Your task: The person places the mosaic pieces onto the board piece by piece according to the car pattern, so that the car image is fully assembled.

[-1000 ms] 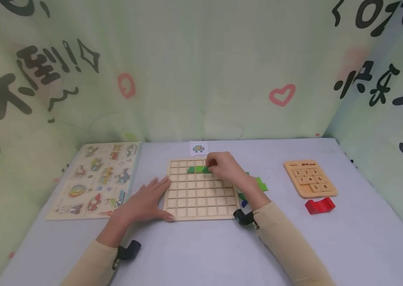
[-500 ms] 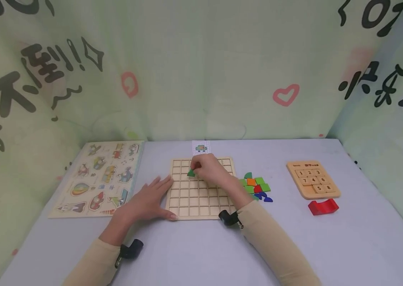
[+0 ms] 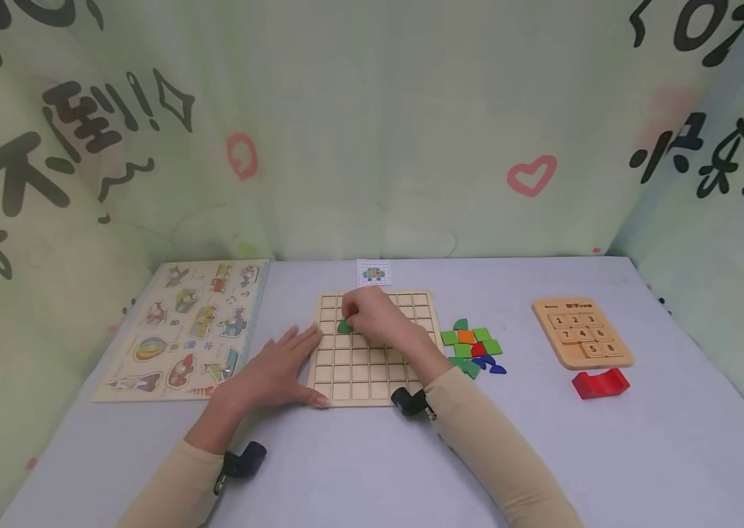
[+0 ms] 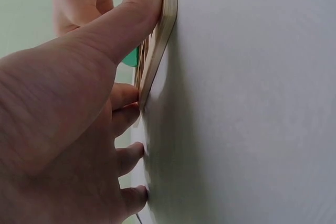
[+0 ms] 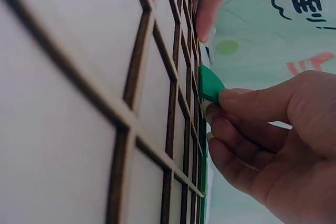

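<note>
A wooden grid board (image 3: 358, 378) lies mid-table. My left hand (image 3: 282, 367) rests at its left edge, fingers spread and mostly straight; in the left wrist view the thumb (image 4: 134, 14) lies along the board's rim. Over the upper left cells, my right hand (image 3: 374, 317) pinches a green quarter-round tile (image 5: 211, 83) between thumb and fingers. The tile stands tilted close to the grid. Further green pieces (image 5: 203, 156) sit in the board beneath that hand, which hides them in the head view.
Loose tiles in green, orange, red and blue (image 3: 479, 350) lie right of the board. A small pattern card (image 3: 374, 273) is behind it. A picture puzzle board (image 3: 167, 330) lies at left; a wooden number puzzle (image 3: 579, 334) and a red curved block (image 3: 600, 383) at right.
My right hand has moved left across the board's upper rows with the green tile, uncovering the loose tiles at right. My left hand stays at the board's left edge.
</note>
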The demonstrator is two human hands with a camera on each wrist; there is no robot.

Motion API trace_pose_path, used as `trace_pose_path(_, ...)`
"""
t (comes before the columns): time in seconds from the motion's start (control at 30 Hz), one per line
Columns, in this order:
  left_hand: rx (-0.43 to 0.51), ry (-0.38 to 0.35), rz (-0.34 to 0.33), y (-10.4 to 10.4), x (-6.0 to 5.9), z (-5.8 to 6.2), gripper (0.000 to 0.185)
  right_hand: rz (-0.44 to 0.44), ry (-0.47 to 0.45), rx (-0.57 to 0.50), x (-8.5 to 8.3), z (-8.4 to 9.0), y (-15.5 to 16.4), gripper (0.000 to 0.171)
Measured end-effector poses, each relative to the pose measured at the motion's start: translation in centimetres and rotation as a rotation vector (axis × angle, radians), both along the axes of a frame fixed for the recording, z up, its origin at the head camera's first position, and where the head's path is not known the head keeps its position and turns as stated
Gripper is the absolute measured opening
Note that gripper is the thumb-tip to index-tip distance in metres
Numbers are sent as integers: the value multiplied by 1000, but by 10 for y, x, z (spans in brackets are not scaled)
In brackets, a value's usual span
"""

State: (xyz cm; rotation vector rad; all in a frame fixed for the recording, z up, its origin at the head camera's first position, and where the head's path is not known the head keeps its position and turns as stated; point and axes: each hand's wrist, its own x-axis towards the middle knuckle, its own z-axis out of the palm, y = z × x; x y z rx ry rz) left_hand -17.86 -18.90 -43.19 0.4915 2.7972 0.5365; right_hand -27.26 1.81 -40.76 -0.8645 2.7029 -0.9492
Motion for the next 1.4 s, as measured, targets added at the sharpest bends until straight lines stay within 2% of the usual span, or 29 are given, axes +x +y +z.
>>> trace_pose_path(0.43, 6, 3, -4, 1, 1, 2, 120, 20, 31, 48, 0, 0, -3, 11)
trace_pose_path(0.7, 1, -2, 3, 2, 1, 4, 120, 8, -12, 109, 4, 2, -2, 22)
trace_pose_path(0.87, -2, -11, 7, 2, 1, 3, 120, 33, -29, 128, 8, 4, 1, 19)
trace_pose_path(1.1, -2, -13, 9, 4, 3, 5, 120, 52, -48, 132, 12, 7, 22, 21)
trace_pose_path(1.4, -7, 2, 10, 3, 4, 6, 119, -19, -59, 144, 15, 11, 63, 25)
